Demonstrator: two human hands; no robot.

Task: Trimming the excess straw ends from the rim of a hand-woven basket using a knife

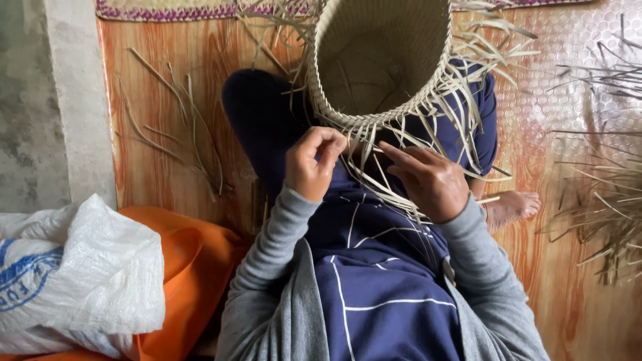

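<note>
White woven-plastic sack (80, 267) and orange cloth (194, 267) lie well left of our fingers. Our left hand (309, 166) is curled nearly closed, fingertips pinching a pale straw strip (348, 148) at the basket's rim. That woven straw basket (381, 60) rests on our lap, just above both hands, loose ends hanging. Our right hand (431, 182) lies half open, fingers extended, touching strips below the rim. Loose straw (608, 200) lies farther right.

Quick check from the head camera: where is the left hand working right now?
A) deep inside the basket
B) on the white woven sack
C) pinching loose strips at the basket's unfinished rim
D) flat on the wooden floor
C: the left hand pinches pale strips at the rim of the woven basket.
</note>
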